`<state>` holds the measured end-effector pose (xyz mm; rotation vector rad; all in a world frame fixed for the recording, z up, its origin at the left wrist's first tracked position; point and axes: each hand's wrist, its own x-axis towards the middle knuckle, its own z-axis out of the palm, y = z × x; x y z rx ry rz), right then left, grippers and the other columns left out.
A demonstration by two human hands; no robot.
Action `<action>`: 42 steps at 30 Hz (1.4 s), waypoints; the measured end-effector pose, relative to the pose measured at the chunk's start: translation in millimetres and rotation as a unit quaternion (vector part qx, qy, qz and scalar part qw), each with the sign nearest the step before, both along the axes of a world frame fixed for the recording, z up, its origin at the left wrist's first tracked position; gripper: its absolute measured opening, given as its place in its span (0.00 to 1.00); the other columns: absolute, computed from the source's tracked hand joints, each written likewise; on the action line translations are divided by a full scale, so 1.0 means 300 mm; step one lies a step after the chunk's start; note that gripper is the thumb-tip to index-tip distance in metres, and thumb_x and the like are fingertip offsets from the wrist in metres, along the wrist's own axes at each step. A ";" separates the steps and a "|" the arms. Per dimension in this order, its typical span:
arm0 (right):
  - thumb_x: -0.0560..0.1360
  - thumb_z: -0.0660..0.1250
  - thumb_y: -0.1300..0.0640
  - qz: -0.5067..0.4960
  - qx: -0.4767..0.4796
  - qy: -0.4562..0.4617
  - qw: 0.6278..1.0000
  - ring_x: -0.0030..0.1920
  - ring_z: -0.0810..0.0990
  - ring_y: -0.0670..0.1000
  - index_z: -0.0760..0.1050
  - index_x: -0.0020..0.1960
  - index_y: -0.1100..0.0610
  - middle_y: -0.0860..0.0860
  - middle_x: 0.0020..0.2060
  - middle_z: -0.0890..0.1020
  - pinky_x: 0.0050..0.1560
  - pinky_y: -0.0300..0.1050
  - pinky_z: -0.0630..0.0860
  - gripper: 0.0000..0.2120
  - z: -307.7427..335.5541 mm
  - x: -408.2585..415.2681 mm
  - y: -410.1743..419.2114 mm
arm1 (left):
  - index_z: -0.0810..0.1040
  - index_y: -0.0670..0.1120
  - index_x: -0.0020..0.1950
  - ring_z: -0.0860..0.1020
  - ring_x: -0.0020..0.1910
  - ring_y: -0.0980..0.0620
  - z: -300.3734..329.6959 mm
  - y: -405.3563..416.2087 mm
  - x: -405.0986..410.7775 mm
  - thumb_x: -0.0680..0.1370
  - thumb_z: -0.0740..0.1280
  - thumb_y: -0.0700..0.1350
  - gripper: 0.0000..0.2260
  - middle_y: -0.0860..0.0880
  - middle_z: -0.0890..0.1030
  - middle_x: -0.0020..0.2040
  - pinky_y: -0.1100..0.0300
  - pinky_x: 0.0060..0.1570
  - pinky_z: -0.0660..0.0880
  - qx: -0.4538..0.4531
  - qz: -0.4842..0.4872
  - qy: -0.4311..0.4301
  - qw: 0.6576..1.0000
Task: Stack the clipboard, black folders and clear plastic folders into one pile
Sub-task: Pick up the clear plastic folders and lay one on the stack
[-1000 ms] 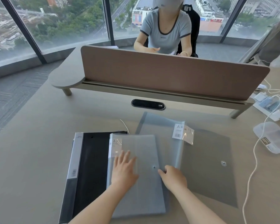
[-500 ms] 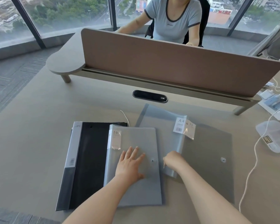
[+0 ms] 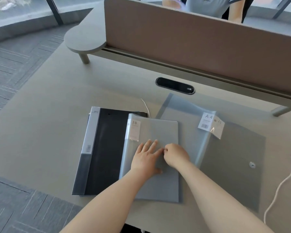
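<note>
A black folder (image 3: 107, 148) with a white label strip lies at the left of the desk. A clear plastic folder (image 3: 158, 128) labelled 20 lies partly over its right side. My left hand (image 3: 145, 158) presses flat on this clear folder with fingers spread. My right hand (image 3: 175, 155) sits beside it, its curled fingers pinching at the folder's cover near the right edge; what they pinch is hidden. To the right, a second clear folder (image 3: 198, 132) with an A4 label overlaps a clear snap-button envelope (image 3: 233, 157). No clipboard can be told apart.
A brown divider panel (image 3: 191, 39) crosses the desk's back, with a person seated behind it. A black cable port (image 3: 175, 85) lies ahead of the folders. A white cable (image 3: 286, 179) curls at the right. The desk's front edge (image 3: 74, 199) runs just below the black folder.
My right hand has moved left from the clear folder's right edge onto its cover, beside my left fingertips. My left hand stays flat on the folder. The view has tilted down.
</note>
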<state>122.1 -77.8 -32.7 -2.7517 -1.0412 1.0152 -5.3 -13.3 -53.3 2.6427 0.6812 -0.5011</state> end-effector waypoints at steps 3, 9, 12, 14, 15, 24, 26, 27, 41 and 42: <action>0.77 0.56 0.57 0.029 -0.012 -0.013 0.999 0.56 0.80 0.59 0.79 0.55 0.53 0.56 0.55 0.83 0.45 0.44 0.71 0.14 0.000 -0.028 -0.020 | 0.54 0.60 0.80 0.43 0.82 0.46 -0.002 0.000 -0.003 0.74 0.70 0.62 0.39 0.51 0.45 0.84 0.47 0.79 0.41 -0.001 0.001 -0.004 1.000; 0.76 0.57 0.57 0.025 -0.022 0.001 0.999 0.55 0.80 0.59 0.77 0.48 0.53 0.56 0.54 0.82 0.43 0.44 0.68 0.10 -0.001 -0.048 -0.113 | 0.51 0.59 0.81 0.43 0.82 0.46 -0.002 -0.003 -0.003 0.74 0.69 0.64 0.40 0.51 0.45 0.84 0.48 0.79 0.42 0.014 -0.001 0.008 1.000; 0.75 0.56 0.58 -0.023 -0.033 0.023 0.999 0.46 0.77 0.59 0.70 0.37 0.53 0.55 0.46 0.81 0.42 0.44 0.69 0.09 0.012 -0.030 -0.165 | 0.50 0.59 0.81 0.42 0.82 0.47 0.000 -0.006 0.000 0.74 0.69 0.63 0.41 0.51 0.44 0.84 0.48 0.79 0.41 0.019 -0.002 0.018 1.000; 0.74 0.57 0.59 -0.064 -0.039 0.032 0.997 0.42 0.75 0.58 0.70 0.34 0.55 0.53 0.39 0.78 0.41 0.44 0.71 0.10 0.022 -0.004 -0.190 | 0.49 0.59 0.82 0.42 0.82 0.47 0.002 -0.007 0.001 0.74 0.69 0.63 0.42 0.51 0.43 0.84 0.48 0.79 0.41 0.020 -0.004 0.024 1.000; 0.73 0.57 0.59 -0.082 -0.043 0.034 0.995 0.42 0.75 0.58 0.73 0.36 0.55 0.53 0.38 0.77 0.40 0.44 0.72 0.09 0.027 0.011 -0.198 | 0.49 0.59 0.82 0.42 0.82 0.47 0.003 -0.006 0.001 0.74 0.69 0.63 0.42 0.51 0.43 0.84 0.48 0.79 0.41 0.019 -0.003 0.025 1.000; 0.72 0.57 0.61 -0.131 -0.018 0.019 0.991 0.43 0.77 0.57 0.80 0.42 0.57 0.52 0.39 0.80 0.39 0.43 0.71 0.12 0.023 0.117 -0.145 | 0.48 0.59 0.82 0.40 0.82 0.46 0.005 -0.006 0.005 0.75 0.68 0.63 0.41 0.51 0.41 0.83 0.48 0.79 0.39 0.007 -0.003 0.032 0.999; 0.73 0.57 0.61 -0.120 -0.020 0.016 0.992 0.43 0.76 0.57 0.79 0.41 0.56 0.52 0.39 0.78 0.40 0.43 0.69 0.11 0.017 0.125 -0.103 | 0.48 0.59 0.82 0.40 0.82 0.46 0.005 -0.007 0.007 0.76 0.68 0.62 0.41 0.51 0.41 0.83 0.47 0.79 0.39 0.007 -0.003 0.033 0.999; 0.74 0.57 0.61 -0.114 -0.021 0.016 0.993 0.43 0.76 0.58 0.77 0.41 0.56 0.53 0.39 0.78 0.41 0.43 0.69 0.11 0.011 0.124 -0.081 | 0.48 0.59 0.82 0.40 0.82 0.46 0.004 -0.008 0.006 0.76 0.68 0.62 0.41 0.51 0.41 0.83 0.48 0.79 0.39 0.006 -0.002 0.033 0.999; 0.78 0.60 0.53 -0.259 0.132 0.011 0.957 0.57 0.78 0.59 0.72 0.64 0.55 0.55 0.56 0.80 0.51 0.48 0.71 0.16 -0.015 0.074 -0.159 | 0.61 0.53 0.79 0.46 0.82 0.44 0.034 0.022 -0.050 0.76 0.68 0.58 0.33 0.46 0.50 0.83 0.48 0.79 0.41 0.044 0.111 -0.018 0.993; 0.78 0.60 0.55 -0.275 0.136 0.015 0.952 0.58 0.77 0.59 0.72 0.65 0.57 0.55 0.58 0.79 0.52 0.48 0.71 0.17 -0.016 0.071 -0.175 | 0.62 0.52 0.78 0.47 0.82 0.44 0.044 0.031 -0.066 0.76 0.68 0.57 0.33 0.45 0.51 0.83 0.48 0.78 0.43 0.051 0.157 -0.039 0.986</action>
